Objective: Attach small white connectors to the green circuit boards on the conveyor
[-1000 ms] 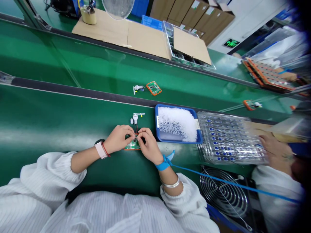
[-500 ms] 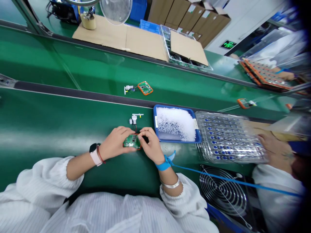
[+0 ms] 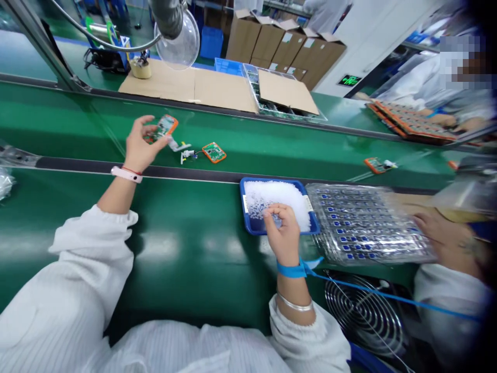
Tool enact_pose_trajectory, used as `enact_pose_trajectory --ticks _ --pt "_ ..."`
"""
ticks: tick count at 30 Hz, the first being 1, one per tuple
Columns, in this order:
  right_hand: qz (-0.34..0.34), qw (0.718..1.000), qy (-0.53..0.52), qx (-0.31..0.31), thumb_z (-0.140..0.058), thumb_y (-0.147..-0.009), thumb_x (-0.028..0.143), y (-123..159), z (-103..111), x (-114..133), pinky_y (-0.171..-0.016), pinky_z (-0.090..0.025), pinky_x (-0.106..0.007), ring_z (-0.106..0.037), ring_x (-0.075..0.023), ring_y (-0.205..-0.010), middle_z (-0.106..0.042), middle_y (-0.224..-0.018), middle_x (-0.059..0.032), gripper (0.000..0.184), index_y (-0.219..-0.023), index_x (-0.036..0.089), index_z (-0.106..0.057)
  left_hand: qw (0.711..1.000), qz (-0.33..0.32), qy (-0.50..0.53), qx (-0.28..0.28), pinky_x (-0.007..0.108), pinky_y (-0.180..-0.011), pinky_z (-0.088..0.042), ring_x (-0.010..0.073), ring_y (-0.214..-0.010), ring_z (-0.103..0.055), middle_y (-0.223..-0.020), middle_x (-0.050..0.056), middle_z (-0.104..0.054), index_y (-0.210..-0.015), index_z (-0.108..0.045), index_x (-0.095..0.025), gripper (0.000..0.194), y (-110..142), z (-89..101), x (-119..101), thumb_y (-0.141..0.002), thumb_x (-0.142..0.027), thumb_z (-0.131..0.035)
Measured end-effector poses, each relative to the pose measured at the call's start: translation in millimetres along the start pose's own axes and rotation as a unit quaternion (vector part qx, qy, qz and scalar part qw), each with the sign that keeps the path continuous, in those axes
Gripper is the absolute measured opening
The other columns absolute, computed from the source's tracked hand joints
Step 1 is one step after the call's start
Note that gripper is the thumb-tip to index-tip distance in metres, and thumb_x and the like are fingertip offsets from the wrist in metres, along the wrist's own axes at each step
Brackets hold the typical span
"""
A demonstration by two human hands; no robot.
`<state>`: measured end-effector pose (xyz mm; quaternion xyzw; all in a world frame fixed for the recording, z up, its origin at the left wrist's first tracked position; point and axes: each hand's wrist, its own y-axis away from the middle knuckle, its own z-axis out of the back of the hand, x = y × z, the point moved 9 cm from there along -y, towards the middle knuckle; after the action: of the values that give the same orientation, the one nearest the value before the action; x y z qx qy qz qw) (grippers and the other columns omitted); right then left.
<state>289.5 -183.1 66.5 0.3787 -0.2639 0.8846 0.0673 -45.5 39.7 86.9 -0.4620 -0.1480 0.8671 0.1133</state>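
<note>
Over the green belt, my left hand grips an orange-edged circuit board by its side. A white connector piece hangs by it, close to my thumb. Just right of it, a second circuit board with its own white connector lies flat on the belt. My right hand is at the front of a blue tray filled with small white plastic pieces. Its thumb and fingers are pinched together; whatever is between them is too small to make out.
Right of the tray lies a clear blister tray of blue-ended parts, with another person's hand at its far side. A fan stands below it. Farther right, another board rests on the belt. A magnifier lamp hangs above.
My left hand has carried the circuit board from the bench up and left to over the belt. My right hand has let go of the board and moved right to the blue tray.
</note>
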Motion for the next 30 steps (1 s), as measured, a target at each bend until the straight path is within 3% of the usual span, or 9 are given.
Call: enact_pose_trajectory --ticks 2,5,7,9,11,15,18,23,30 --pt "0.001 0.999 0.018 -0.028 -0.051 -0.082 0.03 -3 12 -5 -0.08 -0.045 -0.038 -0.056 -0.02 -0.085 -0.056 -0.085 -0.0061 0.012 -0.075 0.021 -0.055 0.993 0.004 -0.113 -0.022 0.035 -0.095 -0.037 0.0208 -0.107 -0.05 -0.121 0.009 -0.055 -0.135 -0.03 -0.011 0.078 -15 14.3 27 -0.076 -0.045 -0.068" --pt "-0.008 0.997 0.039 -0.059 -0.051 -0.081 0.03 -6 26 -16 -0.077 -0.045 -0.037 -0.055 -0.0197 -0.082 -0.057 -0.082 -0.0057 0.013 -0.073 0.021 -0.054 0.973 0.05 -0.225 0.025 0.043 -0.099 -0.034 0.0263 -0.11 -0.046 -0.123 0.01 -0.053 -0.139 -0.022 -0.008 0.087 -21 18.9 69 -0.075 -0.039 -0.071" --pt "-0.014 0.997 0.046 -0.054 -0.051 -0.08 0.03 -7 27 -24 -0.075 -0.045 -0.036 -0.055 -0.0196 -0.08 -0.058 -0.081 -0.0057 0.013 -0.072 0.021 -0.055 0.961 0.043 -0.274 0.015 0.046 -0.102 -0.029 0.0303 -0.117 -0.04 -0.129 0.013 -0.047 -0.138 -0.025 -0.006 0.084 -19 19.6 72 -0.075 -0.038 -0.07" --pt "-0.017 0.998 0.05 -0.039 -0.051 -0.08 0.03 -7 23 -28 -0.075 -0.045 -0.036 -0.055 -0.0199 -0.081 -0.058 -0.081 -0.006 0.014 -0.072 0.02 -0.055 0.952 0.006 -0.306 -0.011 0.046 -0.102 -0.026 0.0319 -0.122 -0.034 -0.132 0.014 -0.043 -0.13 -0.037 -0.008 0.065 -14 9.0 53 -0.08 -0.04 -0.062" --pt "-0.018 0.998 0.051 -0.026 -0.051 -0.08 0.03 -7 18 -29 -0.076 -0.045 -0.037 -0.055 -0.0202 -0.081 -0.058 -0.081 -0.0061 0.014 -0.072 0.02 -0.056 0.946 -0.022 -0.324 0.008 0.045 -0.097 -0.029 0.0319 -0.118 -0.039 -0.121 0.015 -0.051 -0.112 -0.052 -0.009 0.041 -6 -22.4 25 -0.086 -0.041 -0.049" --pt "-0.006 0.998 0.061 -0.022 -0.051 -0.081 0.031 -8 22 -32 -0.078 -0.044 -0.037 -0.055 -0.0204 -0.083 -0.058 -0.081 -0.0058 0.014 -0.072 0.02 -0.056 0.932 0.002 -0.33 0.149 0.043 -0.08 -0.037 0.0374 -0.098 -0.054 -0.094 0.023 -0.06 -0.093 -0.061 -0.006 0.051 8 -112.4 -10 -0.086 -0.052 -0.039" --pt "-0.023 0.995 0.087 -0.042 -0.052 -0.08 0.03 -7 42 -54 -0.075 -0.044 -0.037 -0.054 -0.0202 -0.08 -0.057 -0.083 -0.0071 0.012 -0.077 0.019 -0.057 0.925 0.04 -0.344 0.159 0.041 -0.074 -0.039 0.0375 -0.092 -0.057 -0.093 0.025 -0.061 -0.092 -0.062 -0.003 0.051 5 -137.3 -11 -0.085 -0.049 -0.04" --pt "-0.067 0.988 0.136 -0.005 -0.055 -0.076 0.03 -1 58 -100 -0.07 -0.042 -0.037 -0.051 -0.0198 -0.072 -0.057 -0.079 -0.0104 0.013 -0.074 0.018 -0.059 0.934 0.067 -0.324 0.133 0.036 -0.071 -0.039 0.0313 -0.082 -0.059 -0.081 0.019 -0.065 -0.077 -0.063 -0.01 0.031 -12 -113.9 15 -0.079 -0.036 -0.046" --pt "-0.079 0.977 0.188 0.065 -0.054 -0.075 0.025 -1 30 -101 -0.08 -0.04 -0.038 -0.051 -0.0215 -0.082 -0.058 -0.078 -0.0068 0.014 -0.064 0.019 -0.057 0.979 0.05 -0.195 0.024 0.028 -0.064 -0.037 0.0183 -0.06 -0.052 -0.052 0.002 -0.051 -0.05 -0.042 -0.019 0.024 -7 -69.7 16 -0.069 -0.03 -0.052"
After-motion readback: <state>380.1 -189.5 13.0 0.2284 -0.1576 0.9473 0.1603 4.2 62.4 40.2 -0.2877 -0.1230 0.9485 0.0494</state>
